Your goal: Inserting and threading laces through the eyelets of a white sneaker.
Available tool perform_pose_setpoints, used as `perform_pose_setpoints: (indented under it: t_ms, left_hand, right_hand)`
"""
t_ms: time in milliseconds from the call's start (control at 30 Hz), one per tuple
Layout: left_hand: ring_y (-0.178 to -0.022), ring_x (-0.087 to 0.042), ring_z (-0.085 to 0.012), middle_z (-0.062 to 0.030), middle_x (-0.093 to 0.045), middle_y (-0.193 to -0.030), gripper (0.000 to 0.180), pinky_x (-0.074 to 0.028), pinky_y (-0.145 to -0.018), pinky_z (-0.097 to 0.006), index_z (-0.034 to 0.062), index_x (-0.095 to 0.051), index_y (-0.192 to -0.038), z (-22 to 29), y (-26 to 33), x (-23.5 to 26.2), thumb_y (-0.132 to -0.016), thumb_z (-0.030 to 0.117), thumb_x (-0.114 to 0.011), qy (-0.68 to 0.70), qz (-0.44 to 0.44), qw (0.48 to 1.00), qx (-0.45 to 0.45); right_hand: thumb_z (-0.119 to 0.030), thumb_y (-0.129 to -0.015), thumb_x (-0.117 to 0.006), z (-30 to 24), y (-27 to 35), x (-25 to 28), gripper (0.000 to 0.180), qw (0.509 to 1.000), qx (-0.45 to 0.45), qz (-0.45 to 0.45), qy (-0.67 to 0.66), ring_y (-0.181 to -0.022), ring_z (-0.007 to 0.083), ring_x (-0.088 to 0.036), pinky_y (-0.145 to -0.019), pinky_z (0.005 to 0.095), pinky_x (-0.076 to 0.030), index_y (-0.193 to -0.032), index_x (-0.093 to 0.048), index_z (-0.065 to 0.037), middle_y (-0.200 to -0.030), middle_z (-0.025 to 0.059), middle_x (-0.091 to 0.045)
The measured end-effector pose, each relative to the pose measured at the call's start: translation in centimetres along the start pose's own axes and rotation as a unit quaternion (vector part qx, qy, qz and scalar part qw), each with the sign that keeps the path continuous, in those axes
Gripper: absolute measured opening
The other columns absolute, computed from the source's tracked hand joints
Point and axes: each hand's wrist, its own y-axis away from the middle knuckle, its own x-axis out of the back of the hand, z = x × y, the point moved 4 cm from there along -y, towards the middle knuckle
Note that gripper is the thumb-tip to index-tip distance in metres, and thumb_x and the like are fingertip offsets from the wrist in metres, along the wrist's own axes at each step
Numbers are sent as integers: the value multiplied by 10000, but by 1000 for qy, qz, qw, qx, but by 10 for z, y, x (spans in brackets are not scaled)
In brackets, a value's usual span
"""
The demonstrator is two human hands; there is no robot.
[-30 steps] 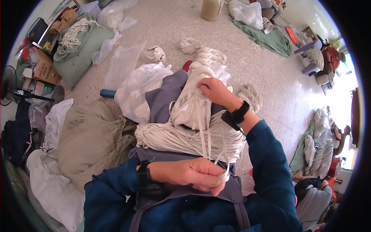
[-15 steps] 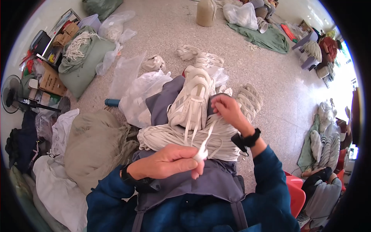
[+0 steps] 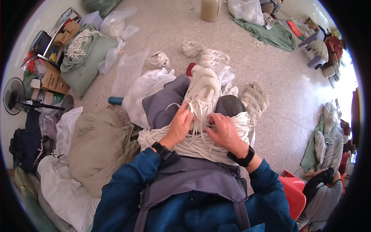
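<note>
- Laces (image 3: 201, 110) on the white shoe (image 3: 203, 91) are what both hands work at. The shoe lies on the person's lap, on a grey cloth (image 3: 164, 104), just above a big bundle of white cords (image 3: 197, 145).
- Left hand (image 3: 179, 125) has its fingers bent and pressed on the laces at the near end of the shoe. I think it pinches a lace, but the fingertips are hidden, so I cannot tell for sure.
- Right hand (image 3: 224, 133) sits just beside it, with fingers curled on the laces. Its grip looks closed on a lace.
- Loose lace ends hang down right over the cord bundle. They could get mixed up with the cords, because both are white and thin and they touch.
- The shoe rests on soft, bumpy cloth. A hard tug on a lace could make it tip or slide off the lap to the floor (image 3: 166, 34).
- A lace could slip out of a hole if it is pulled too far.
- The shoe's long side runs away from the person. Its far end points up toward the other white shoes (image 3: 212, 58) on the floor, and its near end points at the person's belly.
</note>
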Motion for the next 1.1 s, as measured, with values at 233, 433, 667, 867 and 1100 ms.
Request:
perform_pose_setpoints:
  t_ms: [233, 433, 667, 867, 1100]
  left_hand:
    - [-1196, -560, -381, -269, -501, -1384, 263, -455, -1008, -371, -60, -647, -957, 14, 11, 22, -1016, 157, -511, 26, -25, 999, 7]
    - [-834, -610, -144, -50, -623, -857, 280, -482, -804, -295, -8, -627, -1024, 151, 42, 32, -1083, 222, -480, 172, -229, 955, 75]
    - [-707, -463, -84, -3, -546, -770, 293, -403, -675, -245, 2, -629, -1054, 215, 81, 22, -1091, 259, -492, 273, -510, 805, 131]
    - [-677, -382, -44, 54, -446, -762, 328, -334, -611, -223, 50, -615, -968, 202, 98, 10, -1096, 322, -485, 348, -480, 790, 155]
    - [-706, -483, -146, -9, -524, -767, 313, -403, -654, -296, 39, -606, -963, 225, 95, 19, -1086, 303, -490, 178, -421, 889, 24]
  right_hand:
    - [-103, -841, -704, -3, -7, 0, 318, 999, 28, -11, 19, -873, 361, -633, -768, 442, -477, -1115, -577, 0, -947, 159, -640]
    - [75, -888, -507, -3, -28, 34, 322, 979, 26, 60, -194, -1009, 378, -653, -869, 415, -527, -1184, -622, 24, -1086, 214, -661]
    - [75, -883, -471, 18, -52, 2, 405, 991, 59, -15, -120, -1174, 380, -604, -1037, 426, -467, -1262, -596, 4, -1208, 201, -653]
    - [73, -889, -478, 21, -50, -2, 386, 989, 72, 10, -128, -1140, 371, -631, -1014, 416, -486, -1245, -614, 6, -1183, 200, -671]
    - [26, -936, -531, 37, -25, 2, 256, 947, -78, 76, -303, -936, 113, -645, -846, 275, -525, -1167, -644, 20, -1031, 64, -704]
